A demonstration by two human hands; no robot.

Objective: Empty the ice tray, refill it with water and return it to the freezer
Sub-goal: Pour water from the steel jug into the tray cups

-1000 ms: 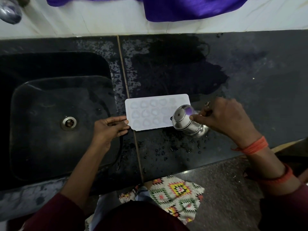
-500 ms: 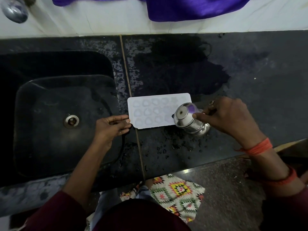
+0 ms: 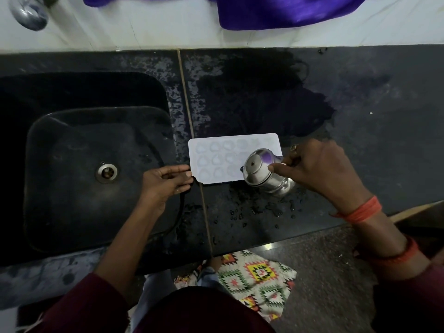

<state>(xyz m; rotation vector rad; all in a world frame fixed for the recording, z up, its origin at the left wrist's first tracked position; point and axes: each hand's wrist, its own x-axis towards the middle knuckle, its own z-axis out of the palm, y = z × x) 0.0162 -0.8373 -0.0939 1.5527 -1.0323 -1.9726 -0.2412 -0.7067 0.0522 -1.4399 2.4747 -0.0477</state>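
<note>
On the left, the black stone sink holds nothing visible but its round metal drain. The left hand reaches across the sink's right rim. Its fingers are nearly straight and lie against the left edge of the white plastic ice tray, steadying it rather than closing round it. The tray lies flat on the black granite counter, just right of the sink, with three rows of small rounded moulds facing up. No ice shows in them. Some left-hand moulds glint as if wet, but how full they are is too faint to tell. Over the tray's right end the right hand has its fingers wrapped round a small polished steel pot, tipped towards the moulds. No stream can be made out, and the pot's contents are hidden. This looks like the refill step, with emptying apparently done. The next move calls for a slow, controlled pour carried along the rows, since scattered water droplets on the counter's near edge suggest spilling comes easily. The tray must then be carried level to the freezer.
</note>
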